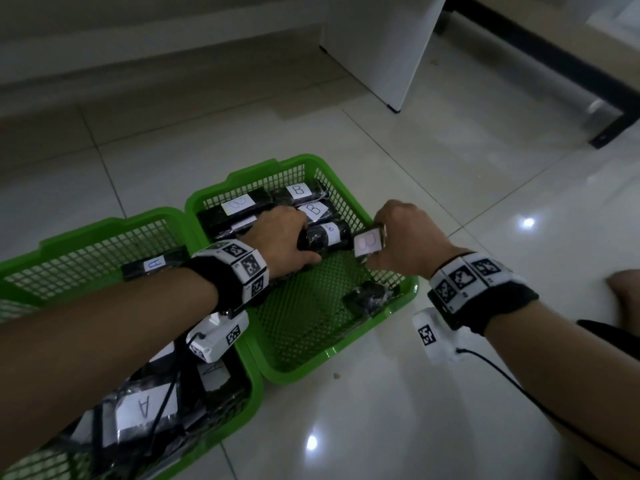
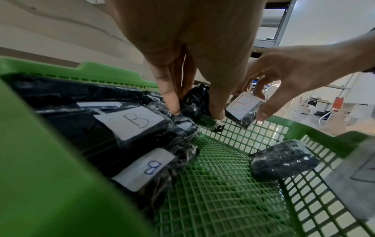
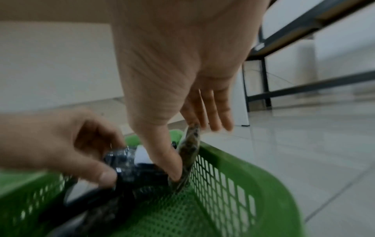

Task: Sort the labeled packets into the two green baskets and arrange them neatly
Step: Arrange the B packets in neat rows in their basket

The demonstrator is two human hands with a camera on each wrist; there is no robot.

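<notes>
Gripping black packets [image 1: 323, 237], apparently B-labelled, both hands [image 1: 280, 242] work inside basket [image 1: 349, 351].

Two green mesh baskets sit side by side on the floor; the right basket [image 1: 349, 199] holds black wrapped packets with white B labels [image 2: 129, 123] packed along its far side; a rolled black packet [image 1: 323, 236] lies beside them, gripped at one end; a small B-labeled packet [image 1: 367, 243] is pinched upright near the right wall; another small dark packet [image 1: 365, 296] lies alone at the near right; the left basket [image 1: 114, 226] holds A-labeled packets [image 1: 145, 408].
</notes>
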